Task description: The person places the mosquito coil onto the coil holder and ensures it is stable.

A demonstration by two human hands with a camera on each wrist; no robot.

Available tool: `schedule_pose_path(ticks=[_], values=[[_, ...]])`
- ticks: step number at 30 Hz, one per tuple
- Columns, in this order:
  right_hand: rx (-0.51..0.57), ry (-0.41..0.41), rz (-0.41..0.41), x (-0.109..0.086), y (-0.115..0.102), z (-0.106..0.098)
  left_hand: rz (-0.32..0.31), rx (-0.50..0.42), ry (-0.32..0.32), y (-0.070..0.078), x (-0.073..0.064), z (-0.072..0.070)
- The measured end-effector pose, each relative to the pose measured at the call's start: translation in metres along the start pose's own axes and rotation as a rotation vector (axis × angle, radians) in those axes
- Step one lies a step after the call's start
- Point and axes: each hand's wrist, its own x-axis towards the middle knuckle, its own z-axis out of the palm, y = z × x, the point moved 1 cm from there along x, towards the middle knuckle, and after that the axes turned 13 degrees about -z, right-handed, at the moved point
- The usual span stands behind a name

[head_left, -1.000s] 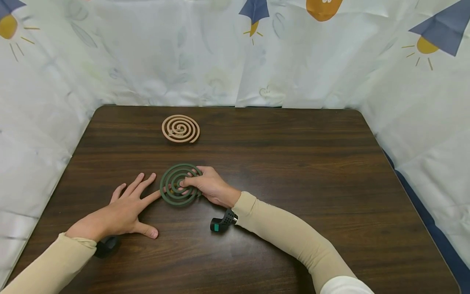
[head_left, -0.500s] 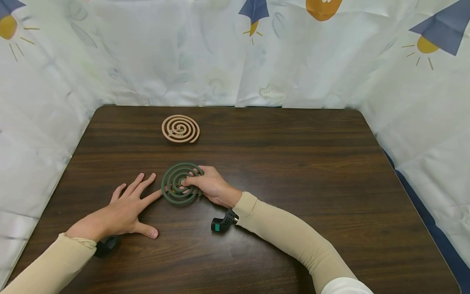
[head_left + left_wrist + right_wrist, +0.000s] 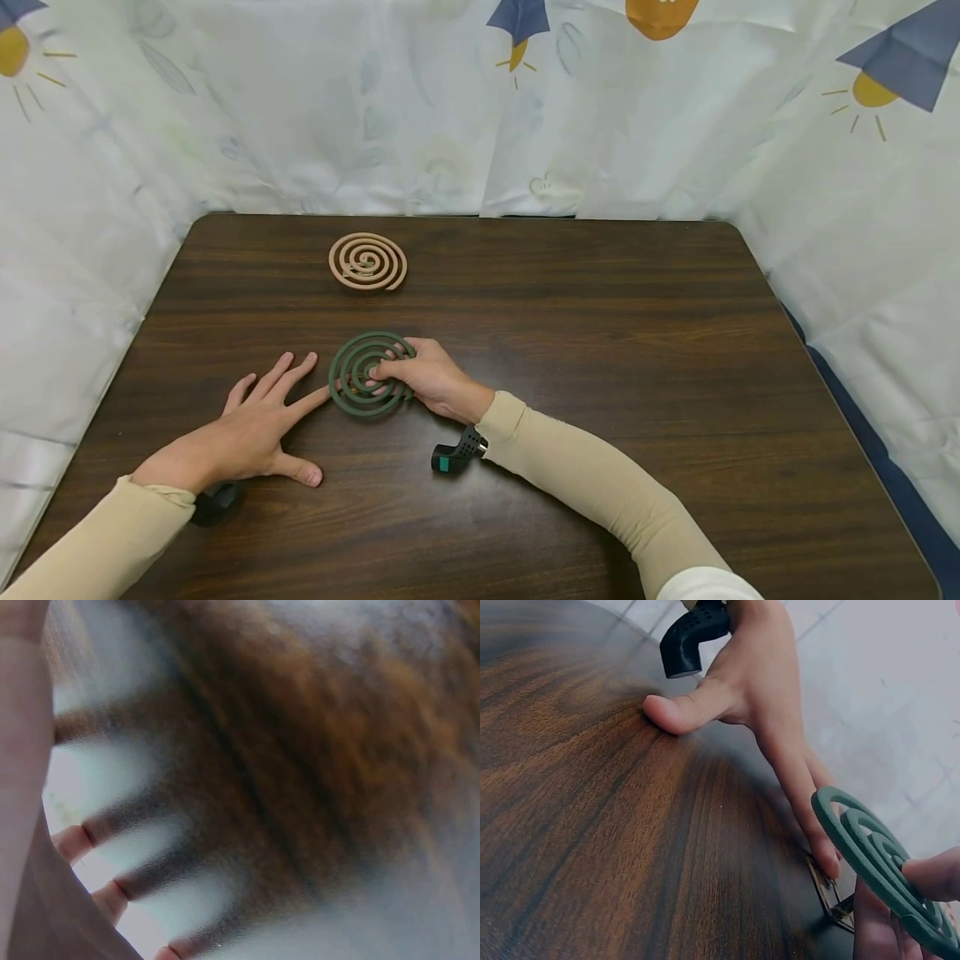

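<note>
My right hand (image 3: 442, 382) pinches a green mosquito coil (image 3: 859, 866), thumb on its upper face near the middle and other fingers beneath. The coil is raised over the table, tilted in the right wrist view. Below it stands a small metal wire stand (image 3: 823, 901), partly hidden by the coil. My left hand (image 3: 243, 435) lies with fingers spread on the table, and its index fingertip (image 3: 826, 859) touches the stand's base beneath the coil's left edge. In the blurred left wrist view several fingertips (image 3: 111, 898) meet the table top.
A tan mosquito coil (image 3: 367, 261) rests flat near the back of the dark wooden table (image 3: 585, 333). White printed curtains (image 3: 420, 125) enclose the back and sides. Each wrist carries a small black camera (image 3: 453, 454).
The green coil and my right hand have shifted very slightly to the right since a second ago. My left hand keeps its place on the table.
</note>
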Motion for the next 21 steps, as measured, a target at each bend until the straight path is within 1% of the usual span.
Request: schedule_pose_path(ticks=[21], values=[[-0.004,-0.031,0.014,0.0031,-0.0021,0.0022,0.002,-0.011,0.000,0.0004,-0.0009,-0.0010]])
